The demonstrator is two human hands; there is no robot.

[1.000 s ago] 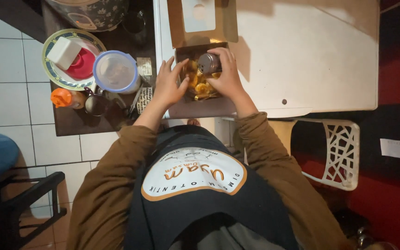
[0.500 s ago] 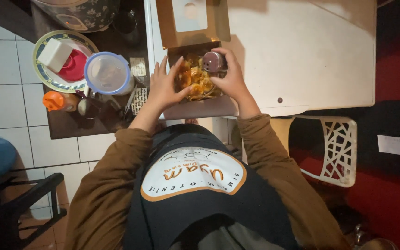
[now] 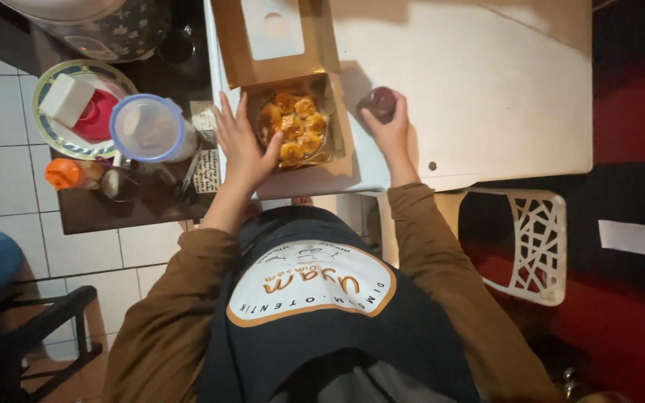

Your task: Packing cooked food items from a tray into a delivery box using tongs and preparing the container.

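Note:
An open brown cardboard box [image 3: 338,112] lies on a white table [image 3: 487,82], its windowed lid [image 3: 274,37] folded back. Inside sit several golden-orange dumplings [image 3: 293,123]. My left hand [image 3: 240,142] rests flat against the box's left side, fingers spread, thumb at the dumplings. To the right of the box, my right hand [image 3: 391,123] grips a small round dark-red sauce cup [image 3: 380,101] standing on the table.
A dark side table [image 3: 136,205] at left carries a round plate [image 3: 50,130] with a white block and a red lid, a clear blue-rimmed tub [image 3: 147,128], an orange cap [image 3: 63,173] and a patterned pot [image 3: 106,22]. A white lattice chair [image 3: 531,246] stands at right.
My right hand has carried the sauce cup out of the box and down onto the table at the right. My left hand slid to the box's left side.

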